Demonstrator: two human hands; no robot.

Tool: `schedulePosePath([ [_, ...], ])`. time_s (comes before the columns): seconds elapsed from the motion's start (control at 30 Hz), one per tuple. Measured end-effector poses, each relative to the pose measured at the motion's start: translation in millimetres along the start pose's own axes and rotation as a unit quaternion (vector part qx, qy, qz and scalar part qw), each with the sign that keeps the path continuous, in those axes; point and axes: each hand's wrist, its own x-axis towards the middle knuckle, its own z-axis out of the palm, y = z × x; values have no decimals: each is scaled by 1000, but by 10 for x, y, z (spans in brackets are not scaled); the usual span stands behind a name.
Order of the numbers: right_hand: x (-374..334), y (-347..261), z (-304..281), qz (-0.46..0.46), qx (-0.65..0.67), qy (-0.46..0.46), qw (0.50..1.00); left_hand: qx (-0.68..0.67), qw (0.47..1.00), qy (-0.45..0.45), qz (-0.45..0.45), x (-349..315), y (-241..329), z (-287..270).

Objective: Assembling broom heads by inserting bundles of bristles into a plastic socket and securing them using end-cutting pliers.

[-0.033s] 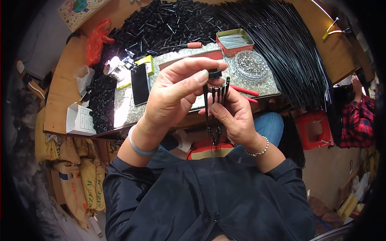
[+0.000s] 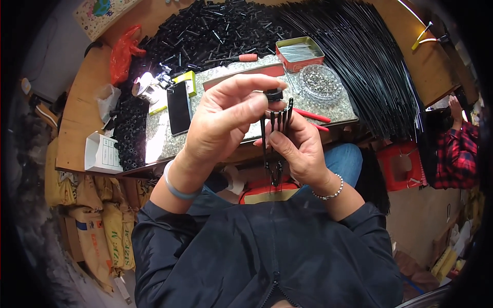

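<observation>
While the left hand [image 2: 218, 113] pinches a small black round piece [image 2: 275, 95] between thumb and fingers, the right hand [image 2: 302, 154] grips a small bunch of slender black rods [image 2: 279, 122] just below it, the thumb pressed across them and their upper ends spread a little apart. The two hands are close together in front of the near edge of the tabletop [image 2: 82, 123], the black piece at the rods' upper ends; whether it actually touches any of them is hard to tell at this size. Behind the hands, a speckled stone slab [image 2: 338, 108] carries a dark phone [image 2: 178, 109] at the left and, at the right, a clear dish [image 2: 322, 101] of small metal bits beside a red tin [image 2: 302, 65] holding thin pale strips. Red handles [image 2: 314, 115] show just beyond the right hand. Farther back lies a heap of short black tubes [image 2: 205, 33], next to a broad sheaf of long black rods [image 2: 354, 61] at the right. A white box [image 2: 104, 153] stands open near the left edge, with a red plastic bag [image 2: 122, 56] farther back.
</observation>
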Motion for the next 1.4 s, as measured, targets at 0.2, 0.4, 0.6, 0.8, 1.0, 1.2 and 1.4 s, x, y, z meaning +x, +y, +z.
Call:
schedulePosePath([
  [0.2,10,-4,-10,-7,-6,-9,1000,98,993,-54,48,-11,-45,-81],
  [0.4,2,5,-37,-1,-2,-26,1000,88,994,-41,44,-23,-23,-55],
  [0.6,38,-119,-65,4,57,-92,994,100,992,-49,52,-58,-28,-63],
  [0.8,96,-64,-149,38,149,-122,981,91,993,-58,48,-53,-52,-68],
  [1.0,161,-75,-219,111,170,-144,969,68,996,-47,16,-65,-49,-76],
  [1.2,137,-20,-158,91,164,-141,972,85,994,-22,-60,-40,78,-40],
  [1.4,48,-53,132,-77,2,69,995,364,929,13,63,-102,139,112],
])
